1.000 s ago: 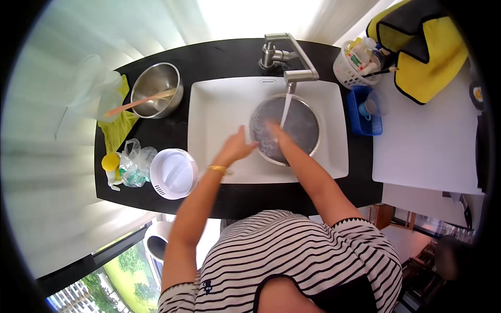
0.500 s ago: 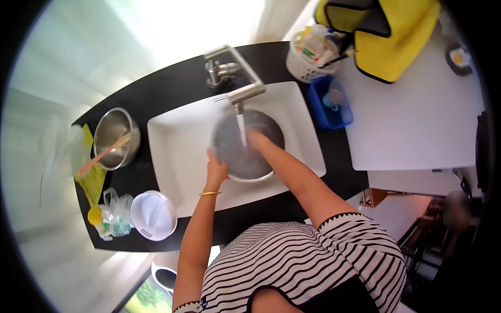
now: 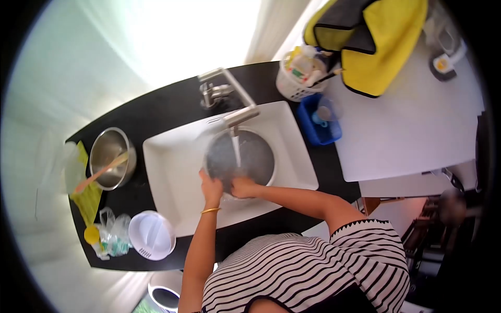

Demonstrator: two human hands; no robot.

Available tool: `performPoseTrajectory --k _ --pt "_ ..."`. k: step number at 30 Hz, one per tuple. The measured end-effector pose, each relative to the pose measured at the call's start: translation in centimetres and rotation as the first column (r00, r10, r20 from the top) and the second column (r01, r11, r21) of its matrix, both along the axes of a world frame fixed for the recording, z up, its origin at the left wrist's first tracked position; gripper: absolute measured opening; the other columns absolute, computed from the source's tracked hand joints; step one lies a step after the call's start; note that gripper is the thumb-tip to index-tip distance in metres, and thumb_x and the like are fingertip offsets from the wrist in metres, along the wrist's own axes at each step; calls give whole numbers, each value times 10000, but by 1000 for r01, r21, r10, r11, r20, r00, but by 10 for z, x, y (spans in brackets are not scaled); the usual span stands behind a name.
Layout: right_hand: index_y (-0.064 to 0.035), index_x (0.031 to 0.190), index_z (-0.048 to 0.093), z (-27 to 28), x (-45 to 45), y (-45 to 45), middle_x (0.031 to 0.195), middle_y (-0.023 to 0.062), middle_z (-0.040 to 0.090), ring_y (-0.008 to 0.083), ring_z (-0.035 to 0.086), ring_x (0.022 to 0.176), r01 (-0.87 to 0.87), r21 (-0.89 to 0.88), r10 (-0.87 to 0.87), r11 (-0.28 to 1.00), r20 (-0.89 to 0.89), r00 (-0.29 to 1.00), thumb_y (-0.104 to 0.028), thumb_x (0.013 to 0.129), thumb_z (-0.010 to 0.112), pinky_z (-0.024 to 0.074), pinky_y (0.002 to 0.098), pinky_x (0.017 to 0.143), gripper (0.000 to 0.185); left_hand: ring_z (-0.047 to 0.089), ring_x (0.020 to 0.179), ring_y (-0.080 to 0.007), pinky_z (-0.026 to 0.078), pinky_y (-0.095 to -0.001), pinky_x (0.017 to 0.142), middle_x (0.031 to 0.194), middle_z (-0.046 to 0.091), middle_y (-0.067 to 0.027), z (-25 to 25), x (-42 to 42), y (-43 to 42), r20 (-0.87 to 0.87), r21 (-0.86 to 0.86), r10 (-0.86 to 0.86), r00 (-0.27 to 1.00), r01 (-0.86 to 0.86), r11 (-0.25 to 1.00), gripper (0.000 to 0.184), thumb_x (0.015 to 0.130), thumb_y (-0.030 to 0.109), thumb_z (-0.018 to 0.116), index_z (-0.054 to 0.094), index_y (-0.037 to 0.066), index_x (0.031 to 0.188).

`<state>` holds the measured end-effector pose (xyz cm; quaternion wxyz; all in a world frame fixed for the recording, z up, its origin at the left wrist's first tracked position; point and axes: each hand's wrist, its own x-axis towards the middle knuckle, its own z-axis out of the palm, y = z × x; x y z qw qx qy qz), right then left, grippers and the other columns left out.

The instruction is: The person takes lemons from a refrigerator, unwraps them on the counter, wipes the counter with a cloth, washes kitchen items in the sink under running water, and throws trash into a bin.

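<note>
A round metal pot (image 3: 258, 154) sits in the white sink (image 3: 172, 177) under the running faucet (image 3: 237, 116). Water falls into it, and its inside looks grey and hazy. My left hand (image 3: 211, 187) holds the pot's near left rim, thumb up along the edge. Inside the near part of the pot, my right hand (image 3: 243, 187) is curled down close to the left one. Its fingertips are hidden, and whatever it may hold does not show.
Left of the sink stand a steel bowl (image 3: 107, 151) with a wooden-looking utensil (image 3: 102, 172), a white plastic basket (image 3: 151, 235) and plastic bags (image 3: 116, 232). On the right are a white caddy (image 3: 295, 86) of bottles, a blue bin (image 3: 317, 133) and a yellow-grey cloth (image 3: 383, 47).
My right hand has moved from the pot's middle toward its near rim, beside my left hand. The left hand keeps its grip. The whole view has shifted slightly.
</note>
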<state>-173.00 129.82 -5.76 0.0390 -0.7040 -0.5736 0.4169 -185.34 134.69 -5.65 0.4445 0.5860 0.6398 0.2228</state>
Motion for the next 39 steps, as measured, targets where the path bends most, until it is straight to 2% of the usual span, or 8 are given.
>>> performPoseTrajectory --k 5,7,13,20,26,33,35,39 --pt "22 705 645 59 36 -32 799 201 637 372 615 736 -276 138 273 951 35 961 -226 793 510 494 448 649 296 593 831 -416 462 -465 743 921 595 -264 30 -3 1 -49 -110 -78 996 73 991 578 737 75 507 300 65 1276" --pt "-4 688 640 79 48 -38 759 183 622 354 612 709 -287 335 241 897 173 955 -207 768 531 496 440 624 244 559 933 -364 455 -438 779 1025 569 -209 52 -4 -7 -357 651 -86 930 313 692 503 707 31 550 431 54 1195" --pt "-74 822 586 148 141 7 752 97 569 283 565 626 -12 869 -528 495 311 790 -64 693 595 461 390 549 130 533 947 -343 451 -416 781 1053 553 -161 61 2 -26 -276 531 -421 864 503 682 231 677 7 587 594 9 908" --pt "-71 917 579 179 251 54 728 112 587 295 597 662 -119 850 -644 514 473 601 -77 735 566 486 393 571 183 555 884 -335 466 -388 743 1010 572 -147 62 10 -42 -218 524 -446 868 490 697 198 696 15 585 608 24 893" --pt "-69 790 578 179 151 -16 658 77 541 254 567 580 -294 822 -352 487 493 796 -71 670 614 452 374 491 125 607 808 -185 467 -254 636 941 612 -61 107 60 -34 645 -85 -140 752 252 964 308 816 114 609 542 68 1113" --pt "-55 892 609 81 89 -49 694 70 562 226 554 559 87 840 -147 536 -8 989 -66 678 621 452 331 503 214 604 768 -284 480 -363 618 877 607 -101 36 85 1 402 37 -289 869 300 953 435 766 118 585 483 62 1185" --pt "-48 993 593 53 109 -33 829 85 601 192 571 659 473 751 -496 461 -224 839 -83 716 641 468 294 592 283 584 765 -367 471 -427 652 840 584 -156 10 80 0 -342 338 -448 826 553 762 435 685 73 577 538 65 1118" --pt "-31 1140 535 0 124 0 1011 75 599 143 561 902 922 44 -524 386 -812 258 -177 838 609 451 267 799 343 548 887 -385 444 -461 763 923 562 -202 -19 103 -26 -395 268 -515 761 631 728 320 697 52 547 607 57 1012"
